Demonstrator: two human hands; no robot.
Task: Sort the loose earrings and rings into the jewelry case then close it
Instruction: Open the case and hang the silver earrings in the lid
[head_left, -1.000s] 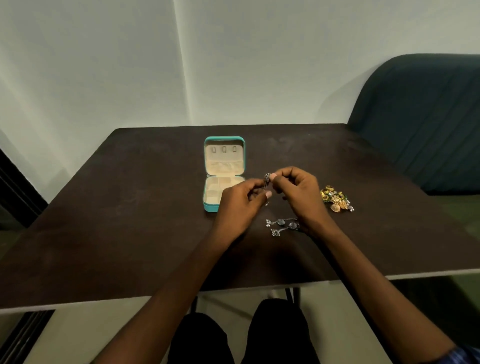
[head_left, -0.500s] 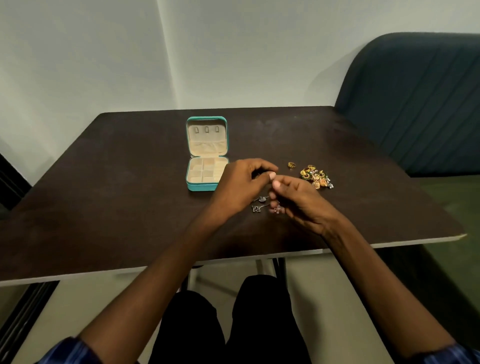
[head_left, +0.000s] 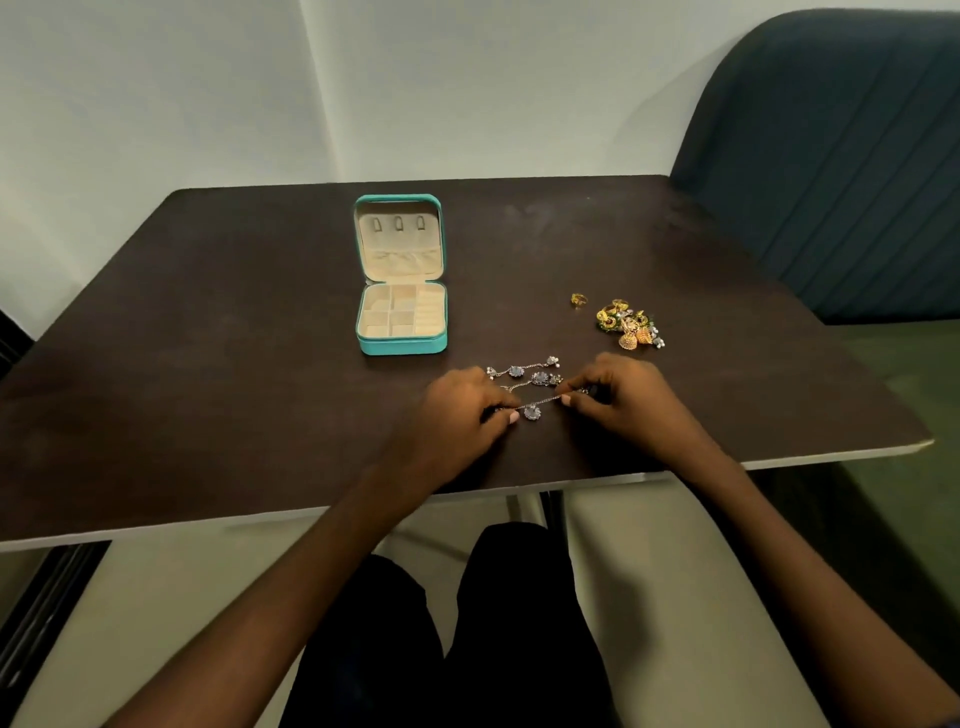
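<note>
A teal jewelry case (head_left: 401, 345) lies open on the dark table (head_left: 208, 364), its cream compartments empty and its lid upright. A long silver chain earring (head_left: 535, 408) is stretched just above the tabletop between my left hand (head_left: 457, 415) and my right hand (head_left: 618, 400), each pinching one end. Two more silver chain earrings (head_left: 524, 370) lie just beyond it on the table. A heap of gold earrings (head_left: 631, 325) sits to the right, with a small gold ring (head_left: 578, 299) beside it.
A dark green padded seat (head_left: 841, 156) stands against the table's right side. The table's near edge (head_left: 779, 460) runs just below my wrists, and my knees show under it. A white wall is behind.
My hands came down from in front of the case to the tabletop and pulled apart, stretching the silver earring out flat. The camera view shifted down and left.
</note>
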